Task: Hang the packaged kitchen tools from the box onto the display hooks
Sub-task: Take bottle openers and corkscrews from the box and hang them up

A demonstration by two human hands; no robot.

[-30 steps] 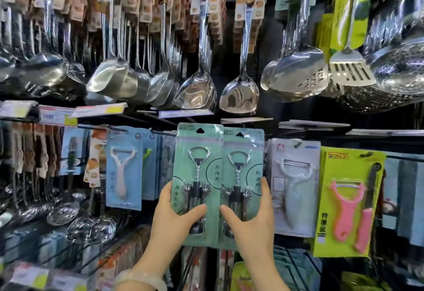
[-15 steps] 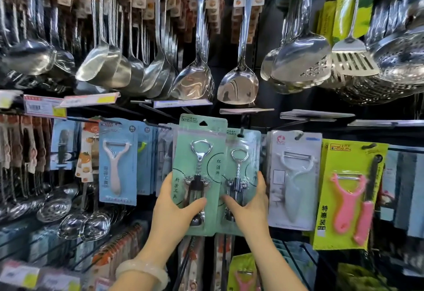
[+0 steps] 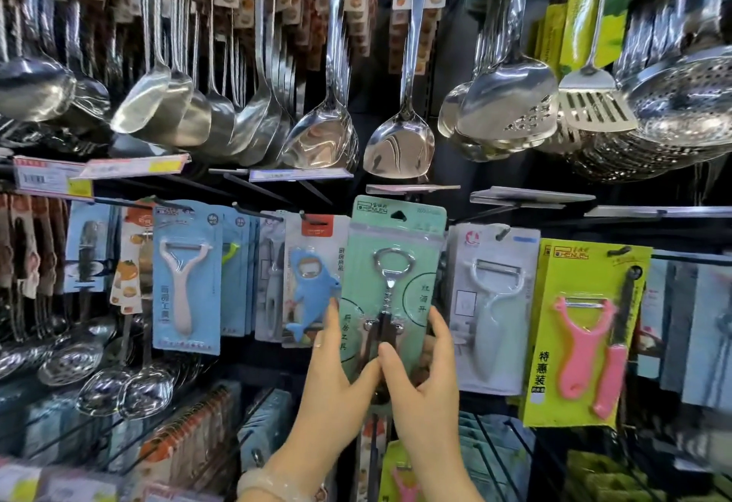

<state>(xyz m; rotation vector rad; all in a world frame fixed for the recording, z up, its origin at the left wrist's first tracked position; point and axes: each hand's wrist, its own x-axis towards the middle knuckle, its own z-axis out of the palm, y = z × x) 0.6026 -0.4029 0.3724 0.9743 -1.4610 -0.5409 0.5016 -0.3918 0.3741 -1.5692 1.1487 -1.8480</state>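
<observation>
We hold the green corkscrew pack [image 3: 396,283] upright between both hands | our left hand [image 3: 336,379] pinches its lower left edge | our right hand [image 3: 426,386] pinches its lower right | blue shark opener [image 3: 313,291] just left of our left fingers.

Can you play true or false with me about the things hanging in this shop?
1. Both hands hold the green corkscrew pack. True: the left hand and right hand grip its lower part.
2. A blue shark opener hangs left of that pack. True.
3. The pink peeler is on a blue card. False: its card is yellow-green.
4. Shiny metal ladles hang below the peelers. False: they hang on the row above.
5. The left wrist is bare. False: it wears a pale bracelet.
</observation>
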